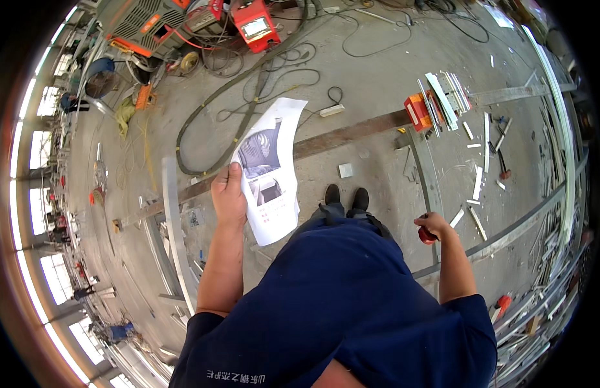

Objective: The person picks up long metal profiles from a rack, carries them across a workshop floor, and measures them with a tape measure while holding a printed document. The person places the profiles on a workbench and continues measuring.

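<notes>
Dark blue work shirt [351, 304] fills the bottom of the head view, w/ black shoes [346, 194] just past it on the concrete floor [377, 71]. Left hand [227, 194] is raised in front of the body, fingers [234, 173] pinched on the left edge of a printed paper sheet [271, 171] w/ greyscale pics on it; sheet is held in the air, curling a bit, facing up toward the camera. Right hand [433, 225] hangs out to the side, fingers clenched round a small red object [426, 236]; mostly hidden in the fist, so can't tell what kind of tool it is. Floor around: long rusty steel beam [351, 134] running across just beyond the shoes, a curved pale metal strip [174, 220] to the left, grey rail [429, 174] to the right, short cut metal pieces [478, 184] scattered near it, a bundle of light strips [445, 97] next to an orange box [417, 111]. Red welding machine [256, 24] and black cables [248, 97] up top. Progress, as a judgement: looks like a checking stage, sheet being read while parts lie loose and apart, nothing visibly joined near the feet, red object not applied to anything. Most of the assembly work seems left to do.
</notes>
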Tool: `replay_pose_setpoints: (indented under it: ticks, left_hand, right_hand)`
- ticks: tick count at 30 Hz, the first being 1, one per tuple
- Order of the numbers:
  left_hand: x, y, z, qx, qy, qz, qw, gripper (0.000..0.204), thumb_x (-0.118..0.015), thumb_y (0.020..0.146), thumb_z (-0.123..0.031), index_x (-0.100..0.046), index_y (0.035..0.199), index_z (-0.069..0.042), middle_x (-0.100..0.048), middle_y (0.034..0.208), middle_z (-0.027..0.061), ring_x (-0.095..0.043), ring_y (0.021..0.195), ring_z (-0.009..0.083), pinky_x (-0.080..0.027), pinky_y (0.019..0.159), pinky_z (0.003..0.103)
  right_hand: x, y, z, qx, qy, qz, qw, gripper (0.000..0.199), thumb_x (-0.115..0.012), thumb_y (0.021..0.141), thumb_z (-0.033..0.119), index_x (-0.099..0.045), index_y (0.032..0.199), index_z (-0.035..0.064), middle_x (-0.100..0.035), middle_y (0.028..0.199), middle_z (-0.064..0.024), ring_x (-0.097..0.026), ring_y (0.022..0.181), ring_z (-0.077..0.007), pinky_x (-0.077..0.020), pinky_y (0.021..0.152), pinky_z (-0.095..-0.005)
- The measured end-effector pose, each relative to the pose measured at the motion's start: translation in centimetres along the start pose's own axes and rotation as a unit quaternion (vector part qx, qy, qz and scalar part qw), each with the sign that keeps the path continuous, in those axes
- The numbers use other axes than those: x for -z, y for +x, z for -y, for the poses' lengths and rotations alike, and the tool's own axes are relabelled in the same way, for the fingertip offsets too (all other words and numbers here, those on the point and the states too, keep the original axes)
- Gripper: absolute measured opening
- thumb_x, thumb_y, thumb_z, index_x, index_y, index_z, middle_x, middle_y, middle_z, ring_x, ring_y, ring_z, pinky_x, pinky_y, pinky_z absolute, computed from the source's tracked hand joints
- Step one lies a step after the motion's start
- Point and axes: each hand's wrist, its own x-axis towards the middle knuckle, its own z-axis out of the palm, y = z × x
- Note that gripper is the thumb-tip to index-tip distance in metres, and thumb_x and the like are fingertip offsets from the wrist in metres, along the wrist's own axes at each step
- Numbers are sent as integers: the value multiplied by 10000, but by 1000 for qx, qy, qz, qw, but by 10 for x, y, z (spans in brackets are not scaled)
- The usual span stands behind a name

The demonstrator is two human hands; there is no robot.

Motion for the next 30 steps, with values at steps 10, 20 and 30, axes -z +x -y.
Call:
replay_pose_setpoints:
  ticks: [10, 20, 30]
  left_hand:
    - [-24, 44, 24, 108, -32, 69, 991, 361, -528, 957, -297, -616, 1004, 50, -649, 889, 66, -585, 745, 118, -470, 685, 259]
    - [-99, 39, 19, 84, -117, 212, 966, 314, -624, 885, -131, -552, 1130, 54, -632, 1044, 99, -611, 867, 172, -484, 780, 292]
    - [-99, -21, 63, 122, 177, 116, 970, 313, -605, 815, -47, -568, 1110, 52, -646, 1020, 100, -610, 898, 208, -468, 806, 333]
  right_hand:
    - [-53, -83, -8, -34, -8, -32, 999, 397, -718, 742, 312, -677, 1032, 43, -665, 884, -100, -609, 794, -204, -489, 722, -339]
    - [-87, -47, -56, 72, 19, 30, 997, 490, -732, 729, 251, -619, 1166, 60, -687, 1014, -98, -642, 919, -201, -499, 824, -322]
    - [-38, -11, -82, 125, -285, 95, 945, 267, -587, 707, 209, -708, 935, 142, -675, 943, -129, -641, 900, -319, -512, 769, -396]
